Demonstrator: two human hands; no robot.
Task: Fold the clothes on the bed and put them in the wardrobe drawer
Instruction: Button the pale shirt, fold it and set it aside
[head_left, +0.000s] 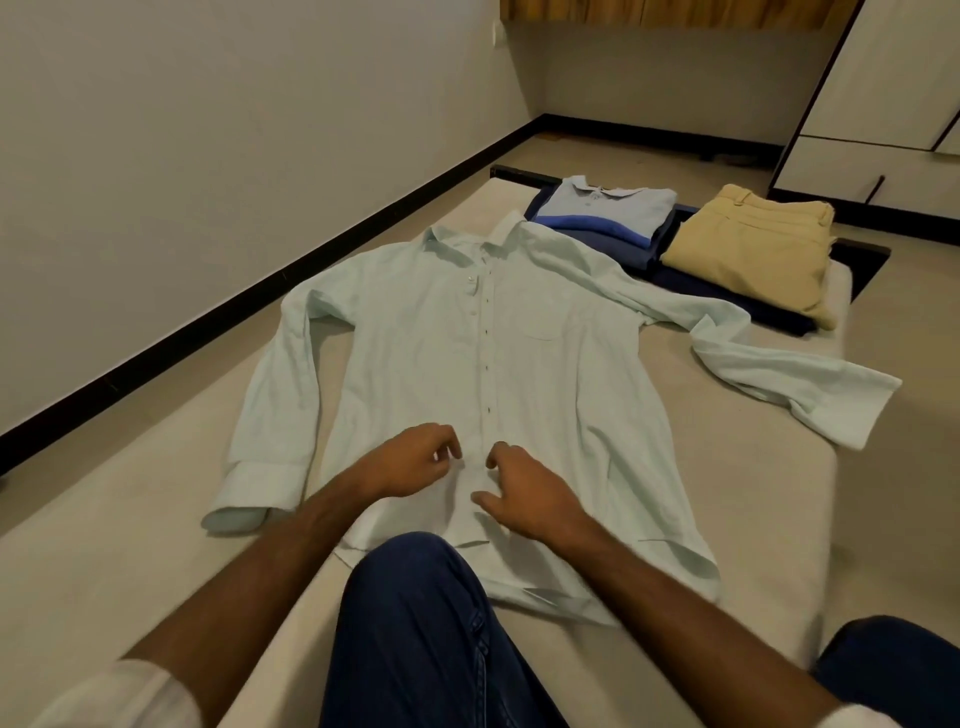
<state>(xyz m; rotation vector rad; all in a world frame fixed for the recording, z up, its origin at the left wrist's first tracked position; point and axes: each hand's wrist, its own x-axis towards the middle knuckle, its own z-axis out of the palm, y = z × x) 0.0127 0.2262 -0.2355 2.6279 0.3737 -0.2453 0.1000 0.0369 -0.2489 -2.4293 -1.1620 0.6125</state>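
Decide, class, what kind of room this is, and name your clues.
Probably a bedroom: a bed with a shirt spread on it, folded clothes beyond, and a wardrobe by the wall.

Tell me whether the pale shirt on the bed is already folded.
No, the shirt lies flat and face up on the bed, both sleeves spread out to its sides.

Rolled-up white sleeves (130, 696), bare forearms, dark blue trousers (415, 639) — probably denim.

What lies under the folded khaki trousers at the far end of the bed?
The khaki trousers rest on a dark navy folded garment; only its edges show, so its type is hidden.
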